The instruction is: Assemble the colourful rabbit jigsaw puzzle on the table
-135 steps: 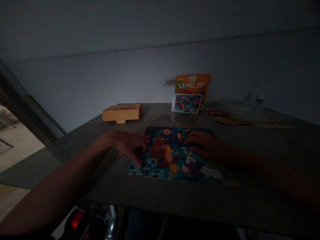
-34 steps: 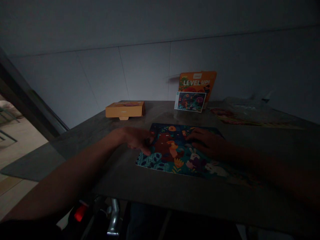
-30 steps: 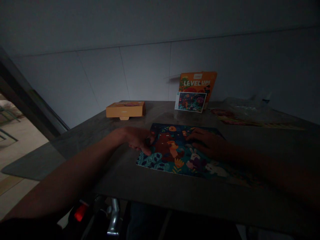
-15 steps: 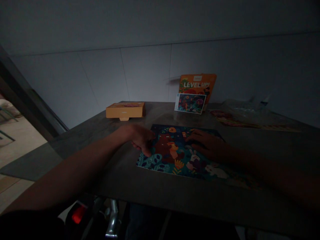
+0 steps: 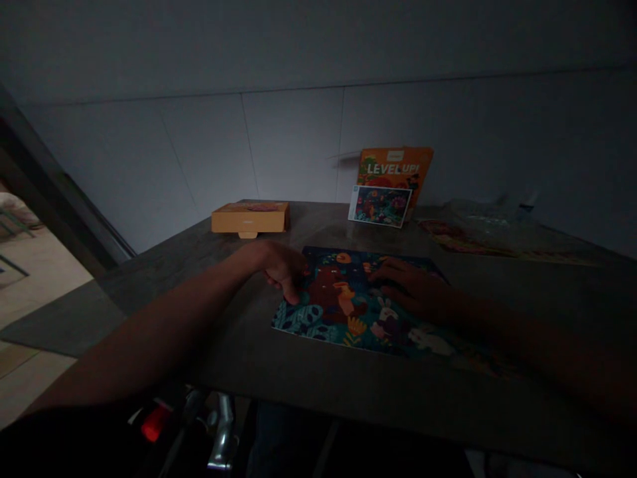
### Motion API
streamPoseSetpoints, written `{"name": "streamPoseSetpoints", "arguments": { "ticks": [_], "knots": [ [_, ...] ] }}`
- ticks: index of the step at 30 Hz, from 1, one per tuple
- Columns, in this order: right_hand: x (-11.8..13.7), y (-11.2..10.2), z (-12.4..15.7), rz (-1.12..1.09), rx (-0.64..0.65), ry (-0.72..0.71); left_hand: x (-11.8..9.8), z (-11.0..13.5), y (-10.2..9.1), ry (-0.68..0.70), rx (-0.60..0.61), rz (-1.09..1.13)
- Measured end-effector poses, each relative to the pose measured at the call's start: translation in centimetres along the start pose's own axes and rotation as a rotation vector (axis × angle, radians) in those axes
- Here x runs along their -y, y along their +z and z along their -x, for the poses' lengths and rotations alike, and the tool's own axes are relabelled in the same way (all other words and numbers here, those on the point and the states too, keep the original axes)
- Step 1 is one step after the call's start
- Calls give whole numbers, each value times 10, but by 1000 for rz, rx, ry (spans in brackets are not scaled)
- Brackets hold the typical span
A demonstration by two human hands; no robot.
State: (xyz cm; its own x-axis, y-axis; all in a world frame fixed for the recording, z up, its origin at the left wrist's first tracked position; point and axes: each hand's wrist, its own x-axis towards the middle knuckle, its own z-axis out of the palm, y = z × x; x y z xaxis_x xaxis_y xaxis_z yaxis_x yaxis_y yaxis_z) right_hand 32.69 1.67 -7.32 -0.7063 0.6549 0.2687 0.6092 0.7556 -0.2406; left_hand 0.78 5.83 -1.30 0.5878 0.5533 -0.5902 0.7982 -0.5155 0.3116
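A jigsaw puzzle (image 5: 355, 309) with a dark forest picture of a bear, a fox and rabbits lies flat on the grey table. My left hand (image 5: 283, 271) rests at its upper left edge; thumb and forefinger are apart and touch the puzzle, while the other fingers curl underneath. Across the puzzle's upper right part, my right hand (image 5: 411, 284) lies palm down with its fingers stretched out, covering some of the picture. Neither hand visibly holds a loose piece. The right side of the puzzle is dim and partly hidden by my right forearm.
Behind the puzzle, a picture card (image 5: 381, 206) leans on an upright orange "LEVEL UP!" box (image 5: 397, 162). An orange box (image 5: 251, 218) with its flap out lies at the back left. Clear plastic wrapping (image 5: 490, 216) rests on a printed sheet (image 5: 458, 242) at the right.
The left hand has shifted very slightly up and looks less blurred. My right hand stays in the same place on the puzzle, and the view has tilted a little.
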Motion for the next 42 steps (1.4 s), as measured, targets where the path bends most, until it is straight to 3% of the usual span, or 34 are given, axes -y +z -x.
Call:
{"name": "streamPoseSetpoints", "arguments": {
  "ticks": [2, 7, 16, 25, 37, 42],
  "knots": [
    [0, -1, 1, -9, -5, -9, 8, 6, -1, -25, 46, 99],
    [-2, -1, 2, -26, 3, -31, 18, 18, 1, 32, 0, 196],
    [1, -2, 2, -17, -8, -24, 7, 19, 4, -12, 60, 182],
    [0, -3, 2, -25, -7, -27, -6, 19, 9, 147, -32, 206],
    [-1, -2, 2, -32, -34, -33, -6, 28, 8, 86, 42, 168],
    [-1, -2, 3, -41, -30, -39, -19, 31, 15, 95, 40, 132]
  ]
}}
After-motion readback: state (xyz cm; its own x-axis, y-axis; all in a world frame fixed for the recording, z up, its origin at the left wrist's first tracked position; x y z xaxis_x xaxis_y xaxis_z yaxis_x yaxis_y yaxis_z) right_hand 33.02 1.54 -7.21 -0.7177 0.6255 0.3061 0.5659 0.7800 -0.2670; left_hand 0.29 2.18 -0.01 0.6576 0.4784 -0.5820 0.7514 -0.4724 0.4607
